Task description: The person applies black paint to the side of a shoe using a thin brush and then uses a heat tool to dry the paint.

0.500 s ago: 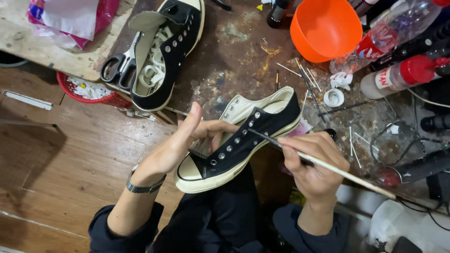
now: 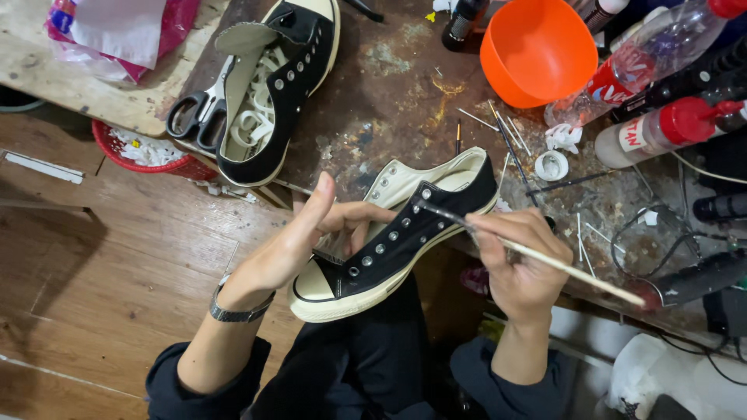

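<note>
Black sneaker (image 2: pixel 393 245), held above the lap by the left hand (image 2: pixel 299 233) with fingers curled inside it, meets a thin brush (image 2: pixel 537 257) pinched in the right hand (image 2: pixel 517 268), beside the stained counter (image 2: pixel 389 101) and orange bowl (image 2: pixel 537 48).

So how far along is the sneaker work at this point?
Done: laces are out of both shoes. In hand: left hand steadies the black sneaker while right hand works a thin brush at its eyelets. Left: second sneaker waits beside the scissors.

Brush (image 2: pixel 537 260) tip moved toward upper eyelets
</note>
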